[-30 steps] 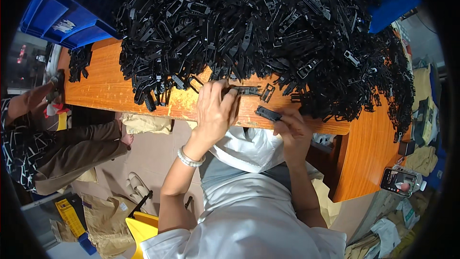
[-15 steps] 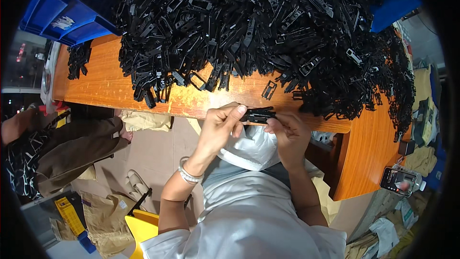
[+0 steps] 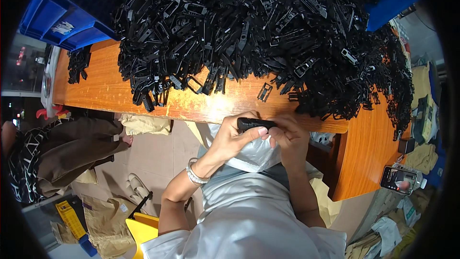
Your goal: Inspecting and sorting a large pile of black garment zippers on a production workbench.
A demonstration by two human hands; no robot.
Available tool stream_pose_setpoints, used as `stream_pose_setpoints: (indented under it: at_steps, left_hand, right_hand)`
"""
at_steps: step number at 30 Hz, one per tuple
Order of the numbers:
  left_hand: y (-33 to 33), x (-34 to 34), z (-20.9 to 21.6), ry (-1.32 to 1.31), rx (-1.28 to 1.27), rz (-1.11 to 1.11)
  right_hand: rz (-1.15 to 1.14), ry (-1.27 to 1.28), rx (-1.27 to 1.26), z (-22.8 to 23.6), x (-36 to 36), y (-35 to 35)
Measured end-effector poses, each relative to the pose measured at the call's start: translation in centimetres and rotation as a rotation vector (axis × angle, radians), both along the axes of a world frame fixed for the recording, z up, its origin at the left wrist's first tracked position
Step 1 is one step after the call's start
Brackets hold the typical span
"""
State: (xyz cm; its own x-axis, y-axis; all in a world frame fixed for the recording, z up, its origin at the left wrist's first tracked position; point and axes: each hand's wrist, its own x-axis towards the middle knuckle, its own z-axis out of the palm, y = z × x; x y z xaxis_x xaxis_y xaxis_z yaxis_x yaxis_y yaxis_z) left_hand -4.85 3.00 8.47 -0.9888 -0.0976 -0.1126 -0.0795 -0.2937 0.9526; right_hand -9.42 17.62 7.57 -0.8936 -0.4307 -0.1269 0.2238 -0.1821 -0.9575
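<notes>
Just over the front edge of the wooden table, both hands grip one black plastic part [image 3: 250, 123], a short slim piece lying sideways. My left hand [image 3: 235, 136] has its thumb along the near side of the part and its fingers behind. My right hand [image 3: 288, 136] pinches the part's right end, its fingertips close to the left thumb. Beyond the hands lies a large heap of similar black plastic parts [image 3: 230, 33]. A single frame-shaped black part [image 3: 264, 92] rests apart from the heap, on the wood. Beneath the hands, a white plastic bag [image 3: 251, 151] lies over my lap.
The wooden table [image 3: 182, 105] curves round to the right. Blue crates stand at the far left [image 3: 72, 19] and far right [image 3: 390, 2]. A phone [image 3: 398, 181] sits by the right edge. At left is another person's leg [image 3: 76, 144]; brown paper bags [image 3: 108, 220] stand on the floor.
The black part has turned so a smooth long side shows. My left thumb has moved rightward along it, and the left hand has shifted slightly right.
</notes>
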Motion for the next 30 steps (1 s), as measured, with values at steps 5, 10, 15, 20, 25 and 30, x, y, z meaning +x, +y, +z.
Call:
stream_pose_setpoints:
  at_steps: [5,10,15,20,25,30]
  left_hand:
    - [-1.9,-1.6,-0.4,-0.037,-0.161,-0.206]
    - [-2.2,-6.3,-0.5,0.281,-0.939,0.077]
    - [-2.3,-7.1,-0.8,0.411,-1.47,0.115]
    - [-1.9,-8.1,-1.3,0.559,-1.669,0.224]
    - [-1.3,-9.1,-1.0,0.469,-1.749,0.263]
    - [-1.4,-7.7,-0.4,0.302,-1.614,0.281]
  right_hand:
    - [-0.079,-0.04,-0.031,-0.7,0.2,-0.1]
    - [-0.161,0.007,0.036,-1.1,-0.5,0.5]
    - [-0.193,0.051,0.131,-1.8,-0.4,0.6]
    - [-0.2,0.091,0.117,-2.0,-0.4,0.5]
    - [-0.189,0.095,0.101,-2.2,-0.4,0.8]
    - [-0.183,0.145,0.029,-2.8,-0.3,0.7]
